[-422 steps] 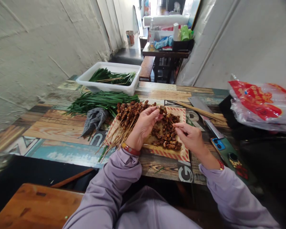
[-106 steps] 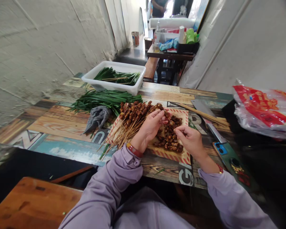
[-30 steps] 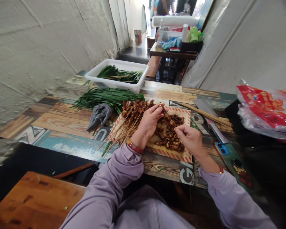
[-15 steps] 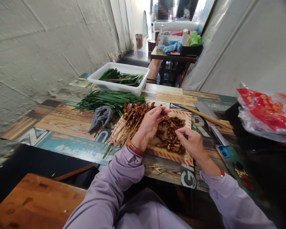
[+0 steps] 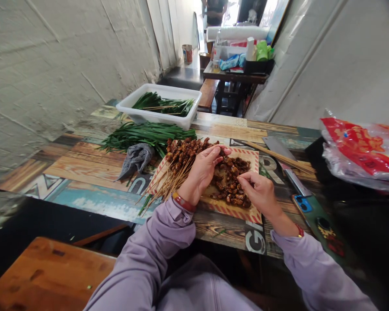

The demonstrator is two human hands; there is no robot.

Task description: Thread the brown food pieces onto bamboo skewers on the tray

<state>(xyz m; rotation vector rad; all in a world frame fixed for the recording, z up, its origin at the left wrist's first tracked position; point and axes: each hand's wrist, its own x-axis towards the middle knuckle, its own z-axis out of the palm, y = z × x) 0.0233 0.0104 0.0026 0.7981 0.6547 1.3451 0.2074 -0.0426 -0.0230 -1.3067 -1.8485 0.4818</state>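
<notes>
My left hand is closed, its fingertips pinching a dark, glazed piece of meat. Lower and to the right, my right hand pinches thumb against forefinger; whatever lies between them is too thin to make out. Loose brown meat pieces are heaped under both hands on a tray with a red-striped border. Left of them, meat skewers lie piled, their bare sticks pointing toward me and partly covered by my left wrist.
Green chives lie behind a grey cloth; more fill a white tub. To the right are bare skewers, a cleaver, a phone and plastic bags. A person stands far back.
The view has shifted slightly, moving everything a little to the left. Both hands keep nearly the same pose over the meat. The distant person shows a bit differently.
</notes>
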